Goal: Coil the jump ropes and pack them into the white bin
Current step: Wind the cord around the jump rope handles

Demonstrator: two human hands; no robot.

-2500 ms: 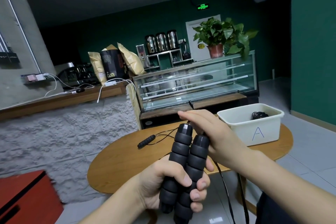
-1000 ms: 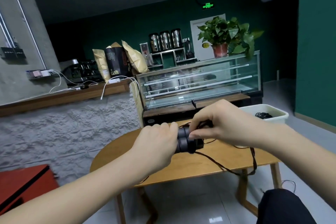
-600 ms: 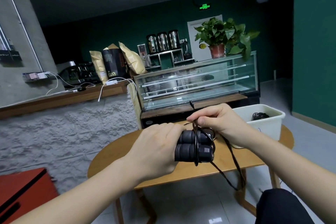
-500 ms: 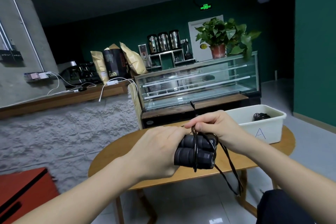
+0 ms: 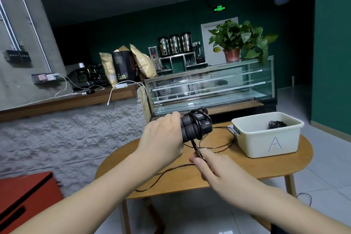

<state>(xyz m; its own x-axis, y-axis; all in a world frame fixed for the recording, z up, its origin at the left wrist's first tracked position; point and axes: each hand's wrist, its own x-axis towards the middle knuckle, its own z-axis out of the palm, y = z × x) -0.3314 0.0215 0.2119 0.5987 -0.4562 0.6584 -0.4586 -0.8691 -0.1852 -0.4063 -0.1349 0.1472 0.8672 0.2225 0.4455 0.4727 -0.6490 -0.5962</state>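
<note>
Two black ribbed foam handles (image 5: 195,126) wrapped in glossy black cord (image 5: 218,146) stand out against a warm brown wooden table (image 5: 247,167), where a white bin (image 5: 266,138) bears a blue hand-drawn letter A and holds a black coil (image 5: 277,124). Behind, dark green walls (image 5: 332,43) frame a green-leaved plant in a red-orange pot (image 5: 232,54), tan and black bags (image 5: 125,66), a grey rough-textured counter front (image 5: 66,135) and a red cabinet (image 5: 26,195).

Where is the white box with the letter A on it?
The white bin sits on the right end of the wooden table, right of both hands, in front of the glass case.
</note>
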